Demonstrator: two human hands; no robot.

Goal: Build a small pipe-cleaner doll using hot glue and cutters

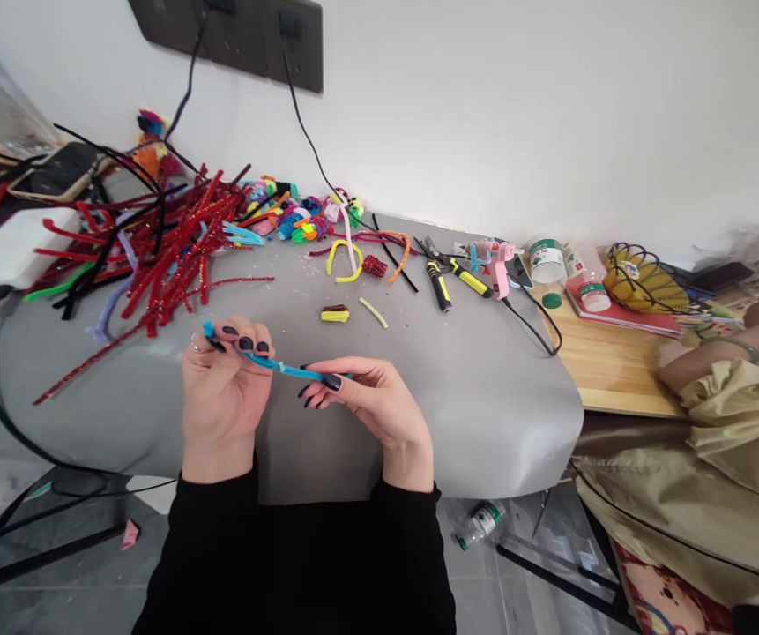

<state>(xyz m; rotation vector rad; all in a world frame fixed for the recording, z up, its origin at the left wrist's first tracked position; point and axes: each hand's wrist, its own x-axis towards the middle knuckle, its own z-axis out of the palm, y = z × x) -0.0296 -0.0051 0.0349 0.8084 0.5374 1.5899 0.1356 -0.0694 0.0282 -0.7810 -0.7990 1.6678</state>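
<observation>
A bright blue pipe cleaner (293, 371) stretches between my two hands above the front of the grey table mat. My left hand (226, 388) is closed round its left end, whose tip pokes out above the fingers. Thumb and fingers of my right hand (375, 397) pinch the other end. Beyond them on the mat lie a small yellow and dark red bundle (335, 314) and a short yellow pipe cleaner piece (373, 312). A dark red coil (375, 265) rests a little farther back.
Red glittery pipe cleaners (181, 238) are heaped at left beside a white power box (15, 250). Yellow-black pliers (442, 280) and a pink glue gun (499, 269) lie right of centre. At far right, another person's sleeve (729, 406) shows near a wooden table (591, 362).
</observation>
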